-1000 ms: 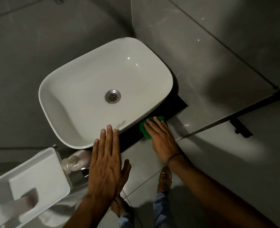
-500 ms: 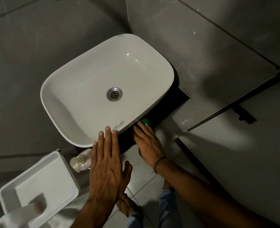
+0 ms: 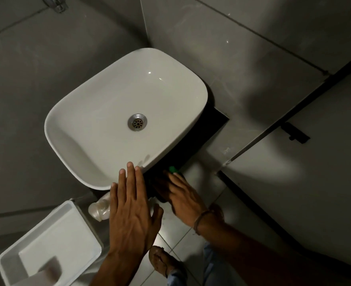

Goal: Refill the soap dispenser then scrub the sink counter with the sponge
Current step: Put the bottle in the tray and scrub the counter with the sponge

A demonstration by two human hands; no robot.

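Head cam: right hand [image 3: 182,195] presses the green sponge [image 3: 173,169] flat onto the dark counter [image 3: 207,131], just under the basin [image 3: 83,129] rim. Left hand [image 3: 131,211] hovers open, fingers spread. Risk: knuckles bumping that overhanging rim, probably.

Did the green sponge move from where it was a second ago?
Yes. The green sponge under the right hand has slid along the dark counter, away from the wall end and toward the sink's near corner, closer to the left hand.
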